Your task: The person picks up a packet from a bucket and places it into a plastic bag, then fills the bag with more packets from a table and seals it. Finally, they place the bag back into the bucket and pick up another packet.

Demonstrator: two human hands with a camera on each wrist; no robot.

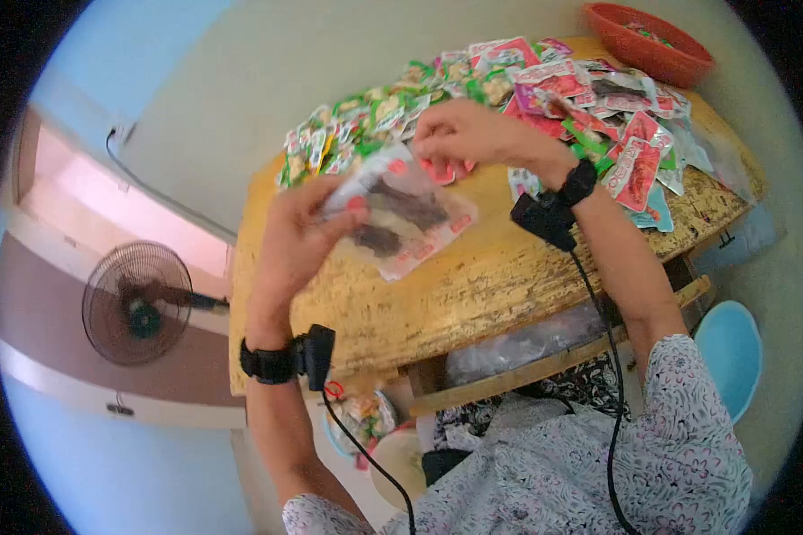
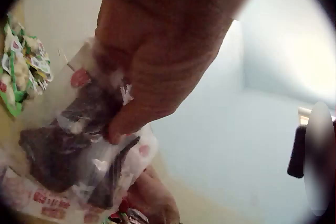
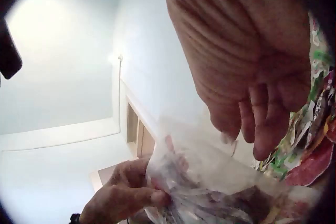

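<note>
My left hand (image 1: pixel 299 232) pinches a clear plastic bag (image 1: pixel 419 234) by its side, thumb across the front. Red print marks the bag, and dark brown pieces (image 2: pixel 58 150) show through the film. Above the wooden table (image 1: pixel 357 312), the bag hangs tilted. My right hand (image 1: pixel 473 134) is just beyond the bag's upper edge, its fingers loosely bent with nothing seen between them. In the right wrist view the fingers (image 3: pixel 262 124) hang over the bag's pale, see-through end. Small red-and-white packets lie on the tabletop behind this hand.
Green-and-white packets (image 1: pixel 388 111) spread along the table's back edge, and red-and-white packets (image 1: pixel 633 174) heap at the right. A red basket (image 1: pixel 651 45) stands at the back right corner. An open drawer (image 1: pixel 526 348) holds clear plastic. A fan (image 1: pixel 138 303) is at the left, a blue basin (image 1: pixel 730 357) low right.
</note>
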